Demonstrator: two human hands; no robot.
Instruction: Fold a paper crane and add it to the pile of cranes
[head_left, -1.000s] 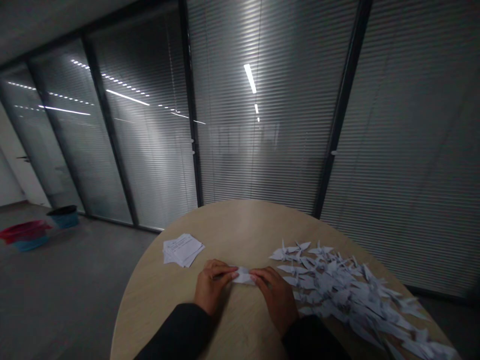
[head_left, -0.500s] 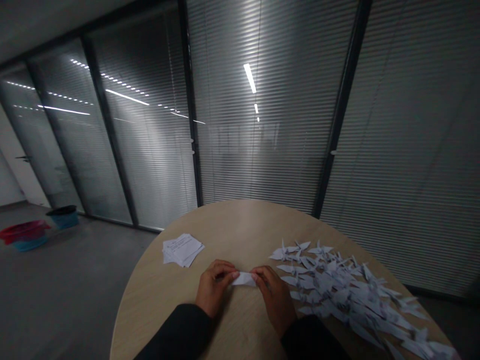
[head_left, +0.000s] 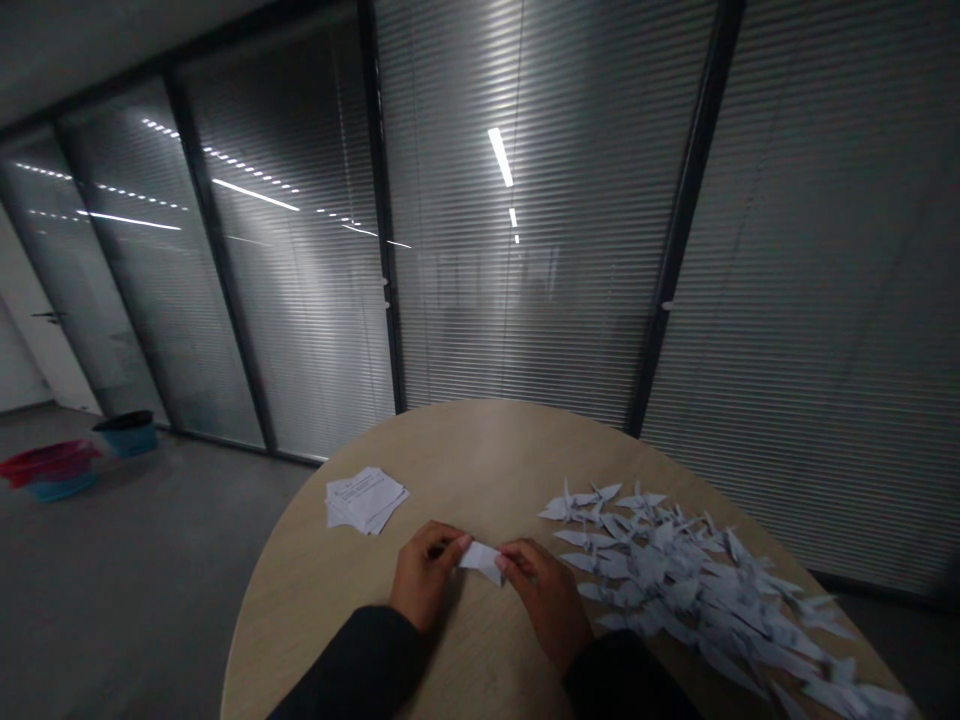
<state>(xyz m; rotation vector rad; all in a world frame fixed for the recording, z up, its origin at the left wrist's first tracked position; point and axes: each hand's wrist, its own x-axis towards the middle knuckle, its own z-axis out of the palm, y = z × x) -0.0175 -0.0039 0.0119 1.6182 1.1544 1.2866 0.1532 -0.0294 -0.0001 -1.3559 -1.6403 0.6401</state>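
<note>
A small folded piece of white paper (head_left: pixel 481 560) is held between my two hands, just above the table near its middle. My left hand (head_left: pixel 427 572) pinches its left end between thumb and fingers. At the other end, the thumb and fingertips of my right hand (head_left: pixel 545 590) close on the right edge. One corner of the paper points down toward me beside the right thumb. To the right of my right hand lies a spread pile of white folded paper cranes (head_left: pixel 690 580).
A stack of white paper squares (head_left: pixel 367 499) with printed lines lies on the left of the round wooden table (head_left: pixel 495 430). Glass partitions with blinds (head_left: pixel 517 330) stand behind it. On the floor at left are two bins, one red-lined (head_left: pixel 51 468), one black-lined (head_left: pixel 127 432).
The folded paper has turned slightly, its right end lower, and a corner now shows below. My right fingers have shifted a little down and left along its edge.
</note>
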